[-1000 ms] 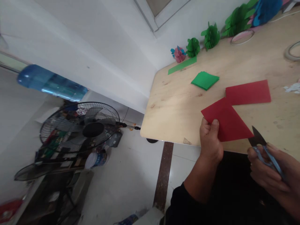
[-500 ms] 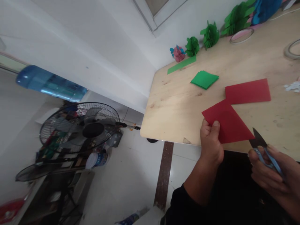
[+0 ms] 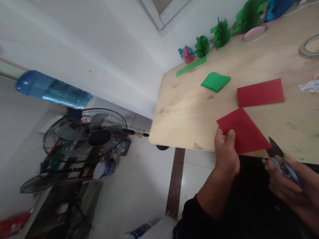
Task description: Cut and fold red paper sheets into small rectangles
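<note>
My left hand (image 3: 226, 149) pinches a red sheet of paper (image 3: 245, 132) by its left side, thumb on top, near the front edge of the table. In my right hand (image 3: 291, 186) is a pair of scissors (image 3: 279, 156) with blue handles and dark blades that look closed. The blade tips are close to the right corner of the red sheet; whether they touch it I cannot tell. Another red piece of paper (image 3: 260, 93), a rectangle, lies flat on the table just behind. Further left rests a small stack of green paper squares (image 3: 215, 81).
Along the wall stand green paper ornaments (image 3: 221, 32) and a pink-and-blue one (image 3: 187, 54), with a green strip (image 3: 191, 66) before them. Tape rolls (image 3: 254, 33) and white scraps (image 3: 310, 86) lie to the right. Left of the wooden table (image 3: 174, 122) is a black fan (image 3: 99, 137).
The view has shifted slightly, so the table's things sit a little higher and further left. The held red sheet now appears apart from the red rectangle. Both hands keep their hold.
</note>
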A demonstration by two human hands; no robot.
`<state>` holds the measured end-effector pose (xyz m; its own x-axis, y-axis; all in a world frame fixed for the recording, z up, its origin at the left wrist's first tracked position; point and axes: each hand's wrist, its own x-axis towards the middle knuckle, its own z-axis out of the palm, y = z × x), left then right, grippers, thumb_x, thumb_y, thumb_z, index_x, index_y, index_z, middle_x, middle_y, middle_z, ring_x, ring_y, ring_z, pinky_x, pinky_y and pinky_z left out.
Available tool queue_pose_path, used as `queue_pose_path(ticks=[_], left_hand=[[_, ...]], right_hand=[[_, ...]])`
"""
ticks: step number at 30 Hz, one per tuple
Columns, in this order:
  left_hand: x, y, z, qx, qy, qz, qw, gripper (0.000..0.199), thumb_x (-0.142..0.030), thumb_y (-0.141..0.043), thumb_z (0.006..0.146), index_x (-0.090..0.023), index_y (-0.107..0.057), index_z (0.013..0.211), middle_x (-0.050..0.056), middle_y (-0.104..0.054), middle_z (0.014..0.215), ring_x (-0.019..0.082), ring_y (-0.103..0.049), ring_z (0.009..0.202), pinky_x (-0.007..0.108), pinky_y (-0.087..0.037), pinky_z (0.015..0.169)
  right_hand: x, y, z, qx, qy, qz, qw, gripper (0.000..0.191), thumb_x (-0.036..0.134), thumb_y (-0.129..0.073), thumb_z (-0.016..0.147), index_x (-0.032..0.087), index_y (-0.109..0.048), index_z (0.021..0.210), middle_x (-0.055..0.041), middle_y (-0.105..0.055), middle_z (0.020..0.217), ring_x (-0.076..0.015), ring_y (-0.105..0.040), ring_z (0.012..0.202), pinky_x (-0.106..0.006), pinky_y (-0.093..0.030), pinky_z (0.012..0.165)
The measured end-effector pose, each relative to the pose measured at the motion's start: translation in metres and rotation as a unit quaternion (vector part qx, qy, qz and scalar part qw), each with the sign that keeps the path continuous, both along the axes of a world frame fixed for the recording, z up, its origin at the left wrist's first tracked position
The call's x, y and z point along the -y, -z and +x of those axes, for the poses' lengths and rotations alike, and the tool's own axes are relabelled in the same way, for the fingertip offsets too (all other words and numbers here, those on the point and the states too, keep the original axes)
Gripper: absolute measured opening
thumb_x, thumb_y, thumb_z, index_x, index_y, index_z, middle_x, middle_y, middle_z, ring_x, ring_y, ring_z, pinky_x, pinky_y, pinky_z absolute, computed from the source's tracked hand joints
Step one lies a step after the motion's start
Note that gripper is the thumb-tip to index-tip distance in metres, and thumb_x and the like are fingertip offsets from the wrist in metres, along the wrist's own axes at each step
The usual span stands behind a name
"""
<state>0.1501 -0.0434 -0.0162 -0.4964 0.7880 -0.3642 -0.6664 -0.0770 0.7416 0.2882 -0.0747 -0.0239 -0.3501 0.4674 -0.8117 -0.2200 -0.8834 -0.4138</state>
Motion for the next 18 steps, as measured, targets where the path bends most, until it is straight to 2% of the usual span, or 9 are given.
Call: queue_pose_path(ticks=[8, 14, 18], left_hand=[[0.0005, -0.0013, 0.0003, -0.019, 0.022, 0.003, 1.000, 0.028, -0.034, -0.072, 0.078, -0.018, -0.062, 0.100, 0.007, -0.071, 0.098, 0.021, -0.067, 0.097, 0.037, -0.045, 0.097], [0.0011, -0.0002, -0.0009, -0.025, 0.032, 0.009, 0.999, 0.028, -0.033, -0.070, 0.079, -0.019, -0.061, 0.100, 0.006, -0.071, 0.098, 0.020, -0.067, 0.095, 0.037, -0.046, 0.096], [0.0014, -0.0010, 0.0001, -0.024, 0.022, 0.006, 0.999, 0.028, -0.032, -0.070, 0.077, -0.019, -0.061, 0.100, 0.005, -0.071, 0.096, 0.019, -0.067, 0.093, 0.036, -0.047, 0.096]], right_hand=[[-0.0022, -0.0033, -0.0001, -0.002, 0.013, 0.002, 1.000, 0.051, 0.069, -0.063, 0.067, 0.022, -0.047, 0.056, 0.0007, -0.027, 0.055, -0.0126, -0.017, 0.051, -0.030, -0.038, 0.041], [-0.0029, -0.0039, -0.0006, -0.012, 0.022, -0.005, 1.000, 0.049, 0.068, -0.061, 0.071, 0.022, -0.047, 0.058, 0.0005, -0.026, 0.055, -0.0127, -0.014, 0.051, -0.030, -0.033, 0.038], [-0.0033, -0.0081, -0.0034, -0.021, 0.034, -0.022, 0.999, 0.048, 0.065, -0.065, 0.069, 0.022, -0.048, 0.060, 0.0014, -0.025, 0.056, -0.0117, -0.012, 0.052, -0.028, -0.034, 0.038]])
